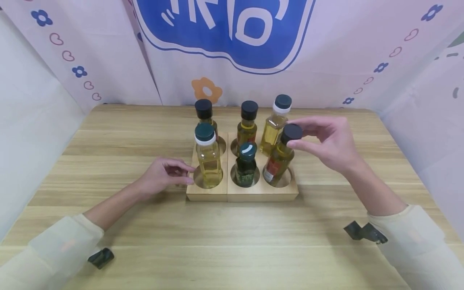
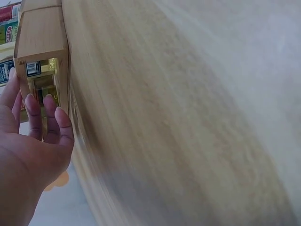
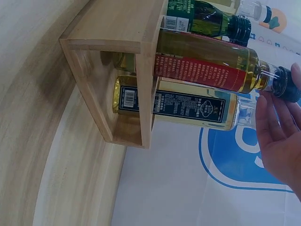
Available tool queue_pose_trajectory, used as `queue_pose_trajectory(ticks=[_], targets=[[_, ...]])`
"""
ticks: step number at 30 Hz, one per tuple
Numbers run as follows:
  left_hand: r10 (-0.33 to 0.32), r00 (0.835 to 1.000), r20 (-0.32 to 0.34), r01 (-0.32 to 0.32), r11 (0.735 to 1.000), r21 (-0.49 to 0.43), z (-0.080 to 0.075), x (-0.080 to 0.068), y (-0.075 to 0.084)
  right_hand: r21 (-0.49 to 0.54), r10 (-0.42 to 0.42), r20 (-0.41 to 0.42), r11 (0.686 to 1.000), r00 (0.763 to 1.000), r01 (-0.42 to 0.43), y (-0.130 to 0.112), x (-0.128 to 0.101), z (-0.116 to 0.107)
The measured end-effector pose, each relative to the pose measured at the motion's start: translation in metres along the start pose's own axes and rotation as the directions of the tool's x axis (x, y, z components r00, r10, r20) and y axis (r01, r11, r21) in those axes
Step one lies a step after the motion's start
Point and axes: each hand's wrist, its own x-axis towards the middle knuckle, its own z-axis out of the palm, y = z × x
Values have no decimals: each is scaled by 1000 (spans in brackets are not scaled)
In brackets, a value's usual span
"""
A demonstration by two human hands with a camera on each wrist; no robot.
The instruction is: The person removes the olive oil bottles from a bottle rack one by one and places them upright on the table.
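Observation:
My right hand [image 1: 330,141] pinches the black cap of an oil bottle [image 1: 277,163] with a red label. That bottle leans slightly in the front right hole of a wooden bottle rack [image 1: 261,197]. In the right wrist view, the thumb and fingers of the right hand [image 3: 284,127] are around the bottle's cap [image 3: 285,84]. My left hand [image 1: 163,177] is at the rack's left end, its fingers loosely bent and fingertips right at the edge. The left wrist view shows the left hand [image 2: 37,136] beside the rack's open side [image 2: 42,35].
A pale oil bottle [image 1: 210,163] with a green cap stands front left, a dark green bottle [image 1: 245,167] front middle. Behind them stand two black-capped bottles [image 1: 247,129] and another clear bottle [image 1: 272,129]. A printed white cloth [image 1: 116,48] hangs behind the wooden table [image 1: 232,241].

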Motion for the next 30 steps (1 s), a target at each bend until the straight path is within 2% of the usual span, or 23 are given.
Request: queue_pose_trajectory(ticks=[12, 22, 30], targets=[[-3, 1000, -12, 3, 1000, 2, 0, -2, 2, 83, -103, -49, 991, 993, 107, -11, 6, -2], [-16, 1000, -16, 15, 1000, -15, 1, -1, 1, 142, -73, -99, 986, 992, 87, -21, 10, -5], [-32, 999, -14, 32, 999, -4, 0, -2, 3, 262, -79, -163, 958, 983, 120, -25, 13, -12]])
